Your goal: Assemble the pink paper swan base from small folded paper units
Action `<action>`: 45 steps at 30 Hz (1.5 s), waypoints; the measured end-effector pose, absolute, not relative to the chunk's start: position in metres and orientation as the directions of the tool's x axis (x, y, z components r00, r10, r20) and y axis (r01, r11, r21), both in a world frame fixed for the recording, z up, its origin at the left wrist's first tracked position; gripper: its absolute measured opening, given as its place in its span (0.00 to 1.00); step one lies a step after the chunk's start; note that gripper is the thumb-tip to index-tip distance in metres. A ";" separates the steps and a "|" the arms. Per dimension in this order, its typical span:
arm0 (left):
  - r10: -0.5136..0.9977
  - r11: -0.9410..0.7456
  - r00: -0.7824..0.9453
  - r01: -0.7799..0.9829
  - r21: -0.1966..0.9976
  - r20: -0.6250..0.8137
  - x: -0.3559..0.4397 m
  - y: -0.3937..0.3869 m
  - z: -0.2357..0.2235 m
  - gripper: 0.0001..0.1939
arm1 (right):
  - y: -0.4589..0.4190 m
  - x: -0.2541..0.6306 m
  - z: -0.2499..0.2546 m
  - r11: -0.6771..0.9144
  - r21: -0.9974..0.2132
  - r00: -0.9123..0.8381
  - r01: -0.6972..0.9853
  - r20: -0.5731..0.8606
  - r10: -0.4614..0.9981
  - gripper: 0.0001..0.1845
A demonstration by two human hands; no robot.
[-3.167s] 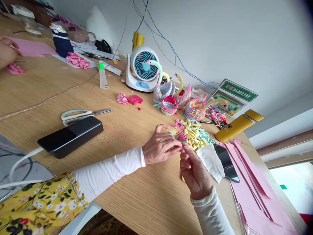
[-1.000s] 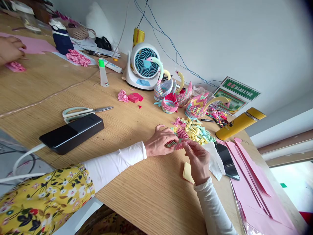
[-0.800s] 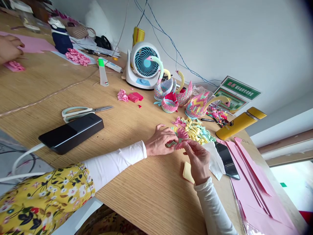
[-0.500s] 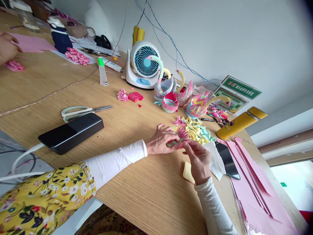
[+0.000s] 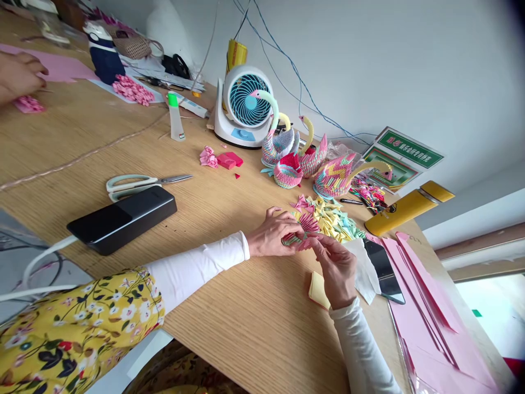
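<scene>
Two bare hands meet over a pale wood-grain surface (image 5: 229, 312), working on a small ring of folded paper (image 5: 308, 221), its spiky pieces coloured pink, yellow and green. The ring is between the hands, just on the near side of a loose heap of yellow, pink and pale green folded paper triangles (image 5: 329, 216).

The left hand (image 5: 273, 235) is curled partly closed over the ring's left side, its fingers gripping the wall. The right hand (image 5: 337, 268) is drawn into a pinch, thumb against fingertips, at the ring's near right edge; whether a separate piece sits in that pinch is too small to tell.

Good handling here likely means the left hand bracing the wall firmly enough that rows do not splay, yet lightly enough not to crush the paper points. The right fingertips would do best with small, straight pressure along the folds, since a sideways twist could loosen neighbouring pieces.

Near the right wrist lie a pale yellow stack of small paper (image 5: 319, 290) and a crumpled white tissue (image 5: 364, 272). Beyond the heap stand multicoloured folded-paper swans (image 5: 333, 178) with curved necks.
</scene>
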State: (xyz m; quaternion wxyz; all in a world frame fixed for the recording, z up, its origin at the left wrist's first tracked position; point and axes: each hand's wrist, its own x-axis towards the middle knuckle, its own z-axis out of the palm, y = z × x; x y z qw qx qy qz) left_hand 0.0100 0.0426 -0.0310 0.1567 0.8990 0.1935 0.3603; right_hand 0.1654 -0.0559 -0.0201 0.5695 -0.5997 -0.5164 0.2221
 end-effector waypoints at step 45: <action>0.519 -0.838 0.645 0.253 0.484 0.561 0.010 0.044 -0.032 0.10 | -0.045 0.176 -0.012 0.315 -0.547 -0.002 0.776 0.497 0.868 0.11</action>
